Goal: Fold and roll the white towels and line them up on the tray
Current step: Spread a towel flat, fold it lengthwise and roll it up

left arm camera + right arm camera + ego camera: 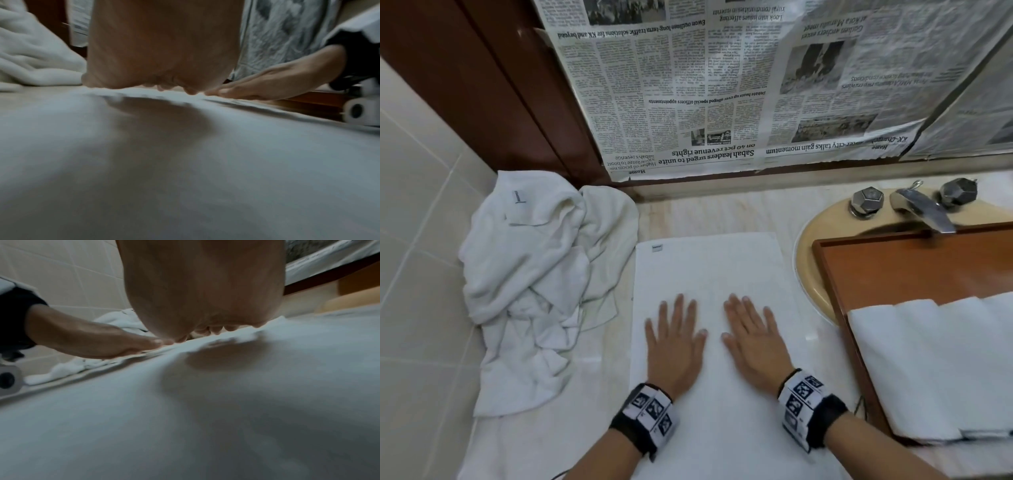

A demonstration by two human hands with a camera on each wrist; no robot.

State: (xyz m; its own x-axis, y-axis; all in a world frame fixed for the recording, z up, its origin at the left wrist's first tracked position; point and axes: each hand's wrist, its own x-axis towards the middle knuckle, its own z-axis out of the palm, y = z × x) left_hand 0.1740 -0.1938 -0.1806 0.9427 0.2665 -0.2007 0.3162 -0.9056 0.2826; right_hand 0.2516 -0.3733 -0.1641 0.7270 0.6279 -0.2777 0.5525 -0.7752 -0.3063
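The towel (709, 274) is spread on the counter left of the tray (893, 267), pressed by flat left hand (674, 346) and right hand (755, 339); uneven pressure could skew the fold.

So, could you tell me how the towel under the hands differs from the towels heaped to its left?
The flat towel lies spread smooth, both palms pressing it; the heaped towels are crumpled and untouched. The flat one is a neat rectangle; the heap is shapeless. Both are white, on the counter.
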